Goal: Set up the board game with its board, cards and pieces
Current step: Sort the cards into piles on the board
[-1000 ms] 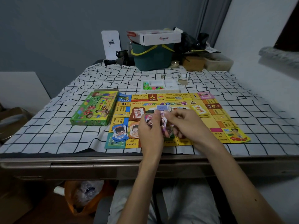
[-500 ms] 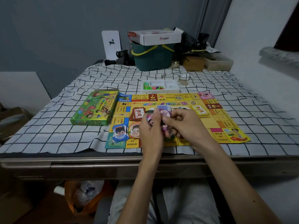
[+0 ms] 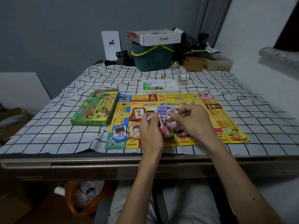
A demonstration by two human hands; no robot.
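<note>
Board (image 3: 210,113) lies flat on the cloth-covered counter (image 3: 48,130), its near side close to the counter's front edge.

Left hand (image 3: 151,131): grip clenched round a stack of cards (image 3: 149,118), held upright above the board's near side. Right hand (image 3: 194,122): grip pinching one purple card (image 3: 169,117) just beside that stack.

Sorted piles on the board's left part: blue pile (image 3: 120,133), orange pile (image 3: 135,131), red-brown pile (image 3: 138,113). Pieces tray (image 3: 160,87) sits just beyond the far side, its pieces not yet placed.

Risks, by judgement:
- Thin cards may cling, so two come away as one and land in the wrong pile.
- A loosened left grip would spill the stack over the sorted piles.
- The blue pile is fanned untidily, and a brushing wrist could scatter it or push it off the near edge.
</note>
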